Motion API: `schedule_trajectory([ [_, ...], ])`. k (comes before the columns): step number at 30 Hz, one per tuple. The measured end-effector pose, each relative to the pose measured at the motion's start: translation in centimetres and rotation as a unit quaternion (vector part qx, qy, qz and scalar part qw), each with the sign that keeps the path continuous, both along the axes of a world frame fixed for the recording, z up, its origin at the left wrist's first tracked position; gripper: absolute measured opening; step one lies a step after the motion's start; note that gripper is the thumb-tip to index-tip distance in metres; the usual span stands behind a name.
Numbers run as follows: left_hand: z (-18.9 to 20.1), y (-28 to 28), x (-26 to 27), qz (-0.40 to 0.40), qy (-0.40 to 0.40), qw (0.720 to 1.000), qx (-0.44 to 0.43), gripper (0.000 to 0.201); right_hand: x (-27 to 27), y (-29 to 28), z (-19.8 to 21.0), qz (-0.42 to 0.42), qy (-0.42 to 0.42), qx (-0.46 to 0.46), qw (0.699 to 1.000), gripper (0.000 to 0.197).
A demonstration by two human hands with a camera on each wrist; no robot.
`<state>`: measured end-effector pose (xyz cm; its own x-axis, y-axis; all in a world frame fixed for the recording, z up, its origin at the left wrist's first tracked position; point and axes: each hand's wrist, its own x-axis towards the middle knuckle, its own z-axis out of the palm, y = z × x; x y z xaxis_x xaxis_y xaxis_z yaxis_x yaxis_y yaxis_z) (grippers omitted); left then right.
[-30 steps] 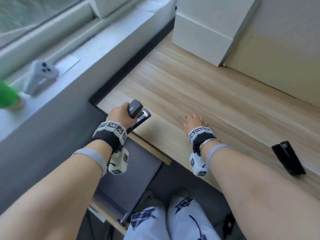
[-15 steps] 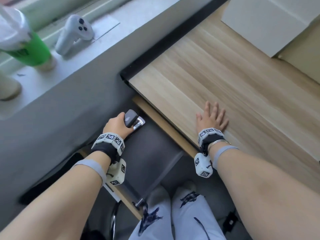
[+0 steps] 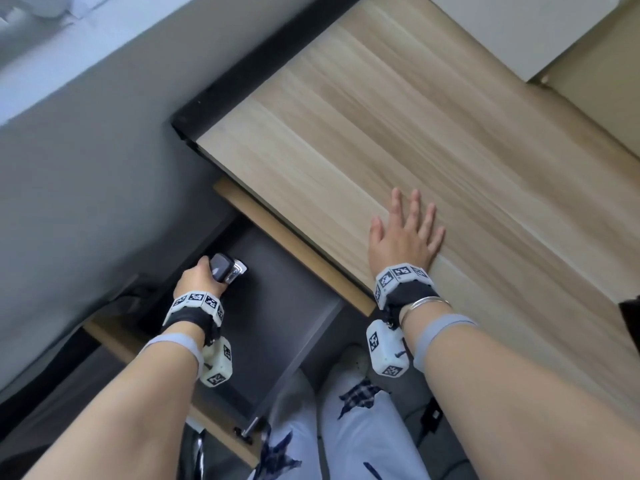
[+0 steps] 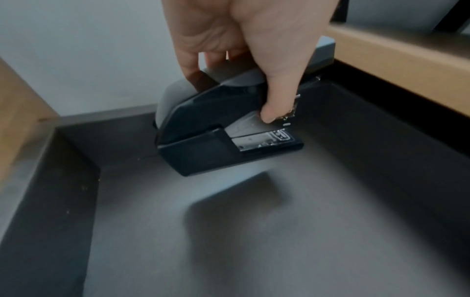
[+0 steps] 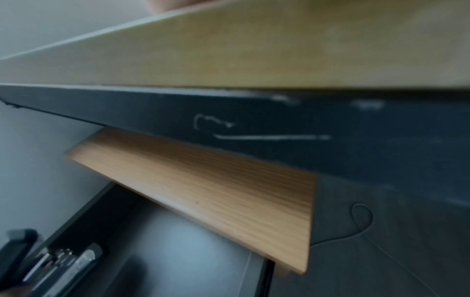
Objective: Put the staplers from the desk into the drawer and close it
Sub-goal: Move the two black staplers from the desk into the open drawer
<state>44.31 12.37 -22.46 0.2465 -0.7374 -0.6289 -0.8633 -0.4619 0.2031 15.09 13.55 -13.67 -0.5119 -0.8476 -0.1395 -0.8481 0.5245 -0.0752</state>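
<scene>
My left hand point(image 3: 199, 280) point(image 4: 244, 50) grips a black and grey stapler point(image 3: 227, 268) point(image 4: 223, 128) by its top, thumb on the metal part. It hangs just above the floor of the open dark grey drawer point(image 3: 277, 317) point(image 4: 254, 231), near the far left corner. The stapler's metal front point(image 5: 61, 263) shows at the lower left of the right wrist view. My right hand point(image 3: 405, 237) lies flat on the wooden desk point(image 3: 398, 133), fingers spread, holding nothing. A dark thing point(image 3: 632, 317) at the right edge of the desk is cut off.
A grey wall point(image 3: 86, 185) runs close along the drawer's left side. A wooden drawer front point(image 3: 294, 247) point(image 5: 216, 191) sits just under the desk edge. White boxes point(image 3: 519, 29) stand at the back of the desk. My legs point(image 3: 346, 427) are below the drawer.
My left hand has carried the stapler off the desk edge and down into the open drawer. My right hand has spread flat on the desk. The view has swung left.
</scene>
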Motion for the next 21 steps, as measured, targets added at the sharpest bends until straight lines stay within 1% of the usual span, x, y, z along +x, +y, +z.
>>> schedule_trajectory([
  [3,-1.8,0.3,-0.2,0.017,-0.004,1.000,0.005,0.034,0.0,0.1,-0.2,0.001,0.002,-0.011,1.000,0.061],
  [9,-4.3,0.4,-0.8,0.021,-0.018,1.000,0.005,0.033,0.0,0.1,-0.4,-0.002,0.003,-0.028,1.000,0.062],
  [14,-5.8,0.4,-0.5,0.007,-0.022,1.000,0.012,0.044,0.1,0.1,-0.6,-0.003,0.009,-0.037,0.999,0.062],
  [17,-6.2,0.6,-0.4,-0.002,-0.026,1.000,0.017,0.041,0.0,0.1,-0.6,-0.003,0.010,-0.034,0.999,0.062],
  [21,-5.9,0.6,-0.4,-0.006,-0.014,1.000,0.018,0.043,0.1,0.1,-0.5,-0.003,0.009,-0.033,0.999,0.062],
])
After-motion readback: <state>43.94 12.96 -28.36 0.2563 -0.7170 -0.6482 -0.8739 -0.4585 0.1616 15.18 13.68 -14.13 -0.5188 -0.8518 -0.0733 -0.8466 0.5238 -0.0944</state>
